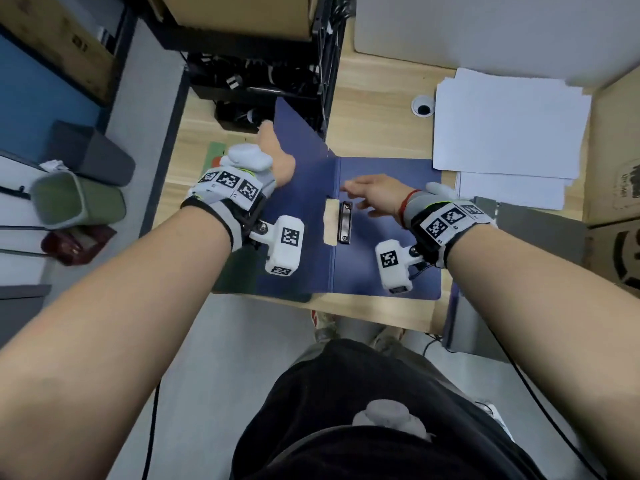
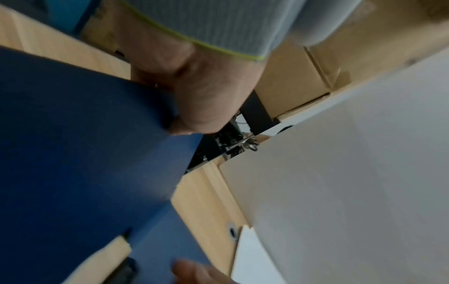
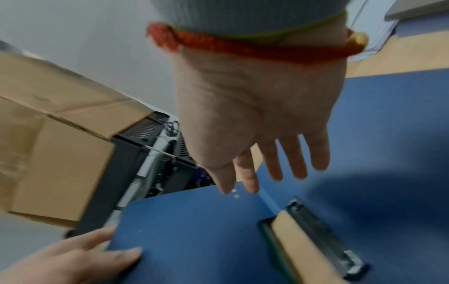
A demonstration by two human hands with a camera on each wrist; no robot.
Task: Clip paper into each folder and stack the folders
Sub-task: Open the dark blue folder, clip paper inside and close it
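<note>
A dark blue folder lies open near the desk's front edge. Its metal clip runs along the spine beside a tan strip. My left hand pinches the far edge of the left cover and holds it tilted up. The left wrist view has the thumb pressed on the cover. My right hand is flat with fingers spread over the right half, just beyond the clip. Loose white paper is stacked at the back right.
A black rack with cables stands behind the folder, under cardboard boxes. More boxes flank the desk's right side. A cable hole sits left of the paper. Green and grey bins stand on the floor at left.
</note>
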